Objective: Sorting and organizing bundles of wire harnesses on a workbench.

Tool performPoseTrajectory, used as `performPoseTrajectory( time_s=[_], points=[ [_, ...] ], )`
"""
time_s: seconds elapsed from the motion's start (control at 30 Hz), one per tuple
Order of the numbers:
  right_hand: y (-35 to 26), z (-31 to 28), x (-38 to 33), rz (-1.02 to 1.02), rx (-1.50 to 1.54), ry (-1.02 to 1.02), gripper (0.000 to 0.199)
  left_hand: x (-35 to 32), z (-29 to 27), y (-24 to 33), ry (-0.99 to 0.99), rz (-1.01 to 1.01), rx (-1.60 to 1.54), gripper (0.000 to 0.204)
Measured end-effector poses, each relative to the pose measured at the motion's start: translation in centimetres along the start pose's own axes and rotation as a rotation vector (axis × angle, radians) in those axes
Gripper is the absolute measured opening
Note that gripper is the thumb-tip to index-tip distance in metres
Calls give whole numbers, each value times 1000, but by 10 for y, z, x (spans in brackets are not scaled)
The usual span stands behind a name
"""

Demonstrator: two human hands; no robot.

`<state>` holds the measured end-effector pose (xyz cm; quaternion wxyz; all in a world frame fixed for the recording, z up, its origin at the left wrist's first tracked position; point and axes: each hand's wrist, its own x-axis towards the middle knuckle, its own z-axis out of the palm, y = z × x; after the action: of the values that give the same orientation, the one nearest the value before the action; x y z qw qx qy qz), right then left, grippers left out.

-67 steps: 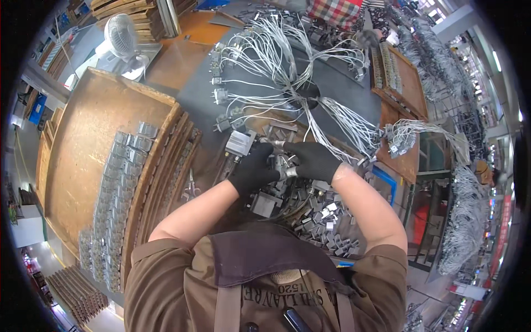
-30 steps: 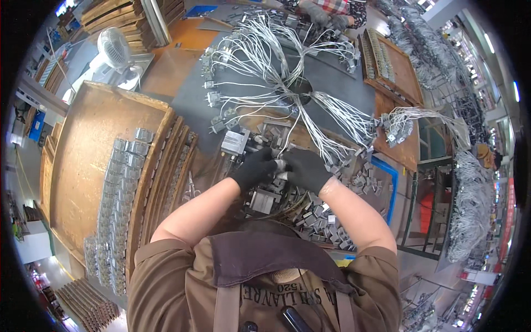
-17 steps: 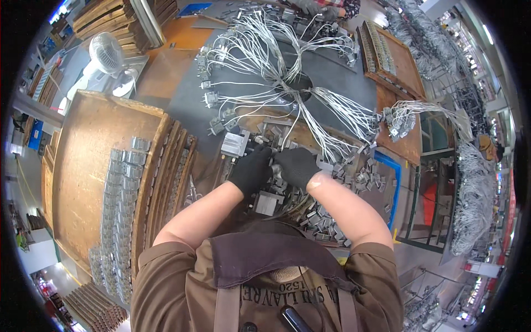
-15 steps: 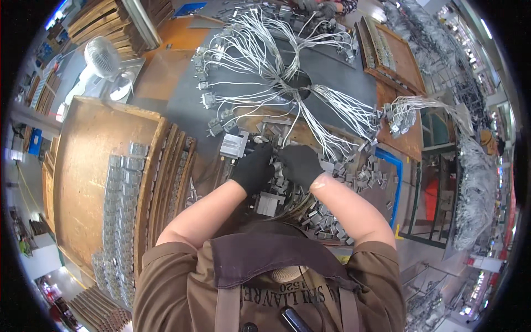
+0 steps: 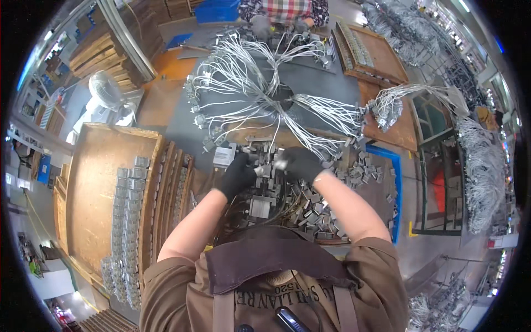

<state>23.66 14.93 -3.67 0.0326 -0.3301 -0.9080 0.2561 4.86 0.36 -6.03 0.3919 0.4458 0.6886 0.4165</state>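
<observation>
Both my hands wear black gloves with bare fingertips and work at a metal fixture [image 5: 260,207] on the near side of the table. My left hand [image 5: 239,176] is at the fixture's left side, its fingertips drawn together at the metal; what they pinch is too small to make out. On the right, my right hand [image 5: 301,164] curls inward with its fingertips bunched, slightly blurred, close to the fixture's upper part. Anything between them cannot be made out. A bundle of white cables [image 5: 307,133] fans out just beyond my hands, and one cable runs down toward the fixture.
Loose grey metal pieces [image 5: 326,213] lie heaped to the right, inside a blue edge [image 5: 396,188]. Wooden trays [image 5: 88,182] with rows of metal parts stand at left, near a white fan [image 5: 105,90]. Across the table sits another person [image 5: 287,11]. More cables [image 5: 481,177] hang far right.
My hands have moved apart, the left one leftward and down, so the fixture between them shows. The view has tilted up, bringing the person across the table into sight.
</observation>
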Motion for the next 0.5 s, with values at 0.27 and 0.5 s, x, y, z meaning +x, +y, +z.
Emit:
performPoseTrajectory(
  time_s=[0.27,0.5],
  points=[
    [125,7,1,386,18,132,50,-73,-18,69,-58,124,16,38],
    [162,-46,-22,319,-209,209,39,-150,-112,110,57,242,-31,38]
  ],
)
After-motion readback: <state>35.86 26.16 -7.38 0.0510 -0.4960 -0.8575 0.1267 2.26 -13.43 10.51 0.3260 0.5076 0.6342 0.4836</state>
